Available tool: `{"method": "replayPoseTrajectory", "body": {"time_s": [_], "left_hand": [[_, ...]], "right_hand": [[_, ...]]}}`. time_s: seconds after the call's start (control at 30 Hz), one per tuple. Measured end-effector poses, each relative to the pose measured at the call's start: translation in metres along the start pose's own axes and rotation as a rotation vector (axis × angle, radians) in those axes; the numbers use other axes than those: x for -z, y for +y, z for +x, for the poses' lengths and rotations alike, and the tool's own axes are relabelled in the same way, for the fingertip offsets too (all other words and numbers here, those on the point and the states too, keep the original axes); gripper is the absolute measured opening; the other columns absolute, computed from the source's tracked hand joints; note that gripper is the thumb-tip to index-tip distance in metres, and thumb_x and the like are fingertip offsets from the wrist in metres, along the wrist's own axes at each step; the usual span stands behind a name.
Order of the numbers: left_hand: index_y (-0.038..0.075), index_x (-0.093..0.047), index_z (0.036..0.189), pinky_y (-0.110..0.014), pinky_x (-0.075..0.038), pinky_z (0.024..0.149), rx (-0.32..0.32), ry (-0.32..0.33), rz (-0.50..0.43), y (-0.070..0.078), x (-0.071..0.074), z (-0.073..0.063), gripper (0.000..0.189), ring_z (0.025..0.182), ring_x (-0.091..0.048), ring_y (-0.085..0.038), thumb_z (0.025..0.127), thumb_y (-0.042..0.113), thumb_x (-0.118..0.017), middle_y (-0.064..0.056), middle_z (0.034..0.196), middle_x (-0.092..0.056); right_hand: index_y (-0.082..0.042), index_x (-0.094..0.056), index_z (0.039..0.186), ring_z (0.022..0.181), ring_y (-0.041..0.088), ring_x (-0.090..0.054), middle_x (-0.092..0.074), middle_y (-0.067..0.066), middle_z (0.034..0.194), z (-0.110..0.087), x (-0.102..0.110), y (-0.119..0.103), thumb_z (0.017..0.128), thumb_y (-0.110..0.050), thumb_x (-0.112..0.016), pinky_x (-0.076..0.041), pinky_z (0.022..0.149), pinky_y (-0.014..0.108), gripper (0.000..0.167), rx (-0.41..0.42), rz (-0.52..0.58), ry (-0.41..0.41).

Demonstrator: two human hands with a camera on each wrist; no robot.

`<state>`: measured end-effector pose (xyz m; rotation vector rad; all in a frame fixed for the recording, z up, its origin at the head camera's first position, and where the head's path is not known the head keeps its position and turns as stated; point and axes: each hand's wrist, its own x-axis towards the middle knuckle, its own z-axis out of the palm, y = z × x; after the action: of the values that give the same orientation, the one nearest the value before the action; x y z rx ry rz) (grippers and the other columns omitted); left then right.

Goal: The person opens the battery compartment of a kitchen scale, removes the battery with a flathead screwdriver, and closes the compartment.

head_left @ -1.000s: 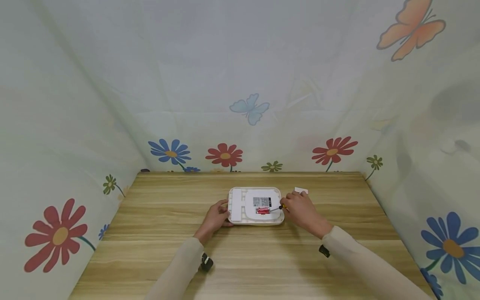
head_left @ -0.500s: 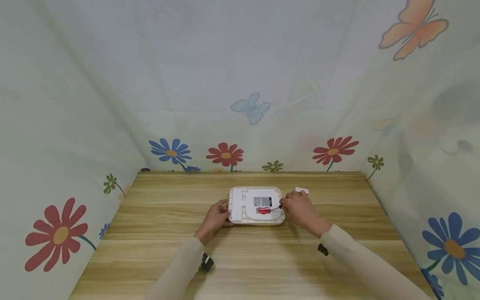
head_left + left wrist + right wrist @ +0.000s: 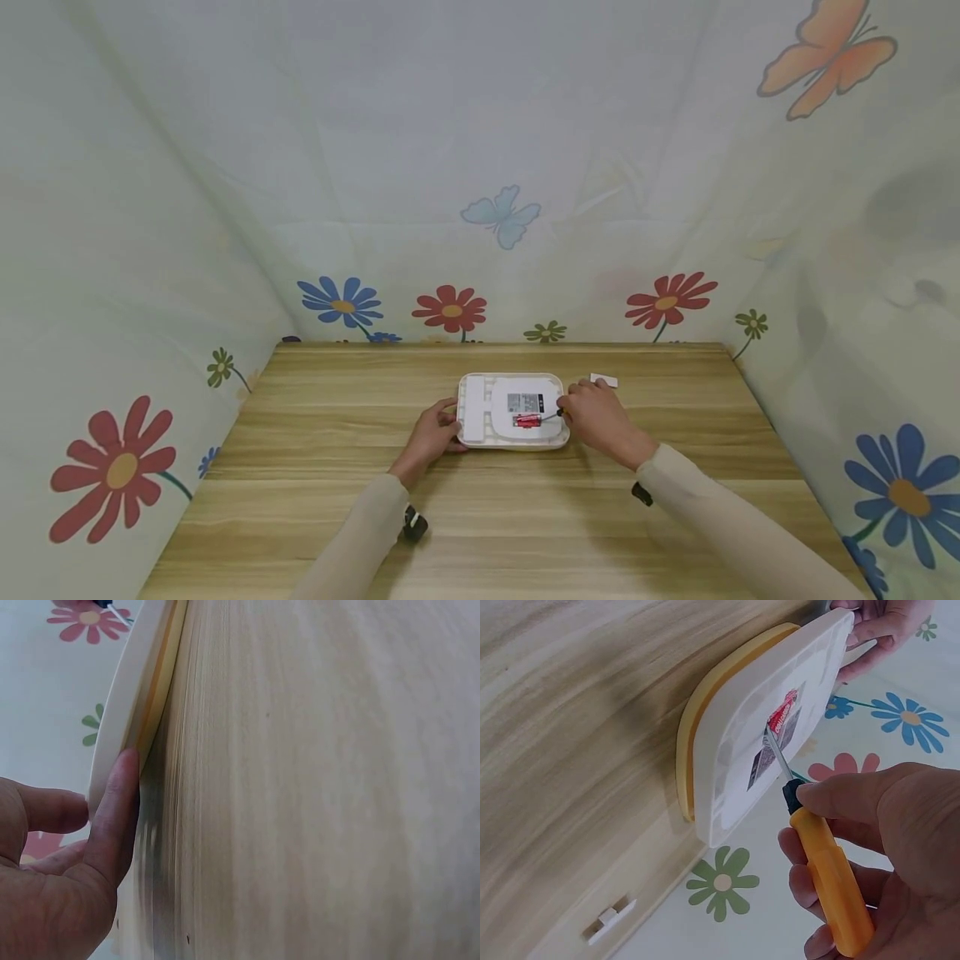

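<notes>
Little changes over the last second: your right hand (image 3: pixel 598 414) stays closed around the yellow handle of a screwdriver (image 3: pixel 829 881), and only its wrist edges slightly inward. The blade's tip keeps to the right-hand end of the red batteries (image 3: pixel 527 421); you can't tell whether it presses on them. They sit in the white device (image 3: pixel 498 429), just below its printed label (image 3: pixel 517 403). That device lies midway between the worktop's (image 3: pixel 337 417) left and right edges, nearer the far one, and doesn't shift. Your left hand (image 3: pixel 433 432) holds its left edge between the fingers. A small white piece (image 3: pixel 603 381) lies beyond your right hand, toward the far right corner. By judgement, your work at the batteries is under way, with nothing lifted out yet.
</notes>
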<state>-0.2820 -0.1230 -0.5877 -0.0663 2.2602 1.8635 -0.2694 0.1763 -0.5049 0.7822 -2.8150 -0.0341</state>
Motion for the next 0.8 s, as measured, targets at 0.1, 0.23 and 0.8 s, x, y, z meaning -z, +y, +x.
{"method": "replayPoseTrajectory", "body": {"time_s": [0.1, 0.23, 0.8], "left_hand": [[0.003, -0.043, 0.146, -0.037, -0.065, 0.063, 0.005, 0.003, -0.003, 0.0002, -0.0001, 0.0005, 0.054, 0.067, -0.066, -0.02, 0.094, -0.006, -0.054, -0.026, 0.112, -0.056], [0.005, -0.041, 0.147, -0.037, -0.065, 0.064, 0.011, 0.002, 0.003, 0.0, 0.0003, 0.0011, 0.055, 0.067, -0.066, -0.02, 0.095, -0.005, -0.054, -0.026, 0.114, -0.056], [0.0, -0.037, 0.148, -0.038, -0.065, 0.065, 0.015, -0.004, -0.037, 0.0025, -0.0028, -0.0028, 0.055, 0.071, -0.067, -0.021, 0.095, -0.007, -0.049, -0.029, 0.116, -0.054]], "right_hand": [[-0.016, -0.075, 0.084, 0.076, 0.022, -0.059, -0.066, 0.002, 0.079, 0.0017, 0.0017, -0.0012, 0.087, -0.015, -0.07, -0.041, 0.062, 0.035, 0.006, 0.007, -0.017, -0.005], [-0.015, -0.076, 0.084, 0.078, 0.024, -0.061, -0.067, 0.003, 0.08, 0.0032, 0.0033, -0.0023, 0.087, -0.014, -0.07, -0.044, 0.064, 0.037, 0.006, 0.008, -0.032, -0.021], [-0.015, -0.076, 0.088, 0.086, 0.026, -0.06, -0.068, 0.005, 0.085, 0.0036, -0.0023, -0.0029, 0.088, -0.016, -0.07, -0.048, 0.072, 0.046, 0.006, 0.009, -0.086, -0.033]]}}
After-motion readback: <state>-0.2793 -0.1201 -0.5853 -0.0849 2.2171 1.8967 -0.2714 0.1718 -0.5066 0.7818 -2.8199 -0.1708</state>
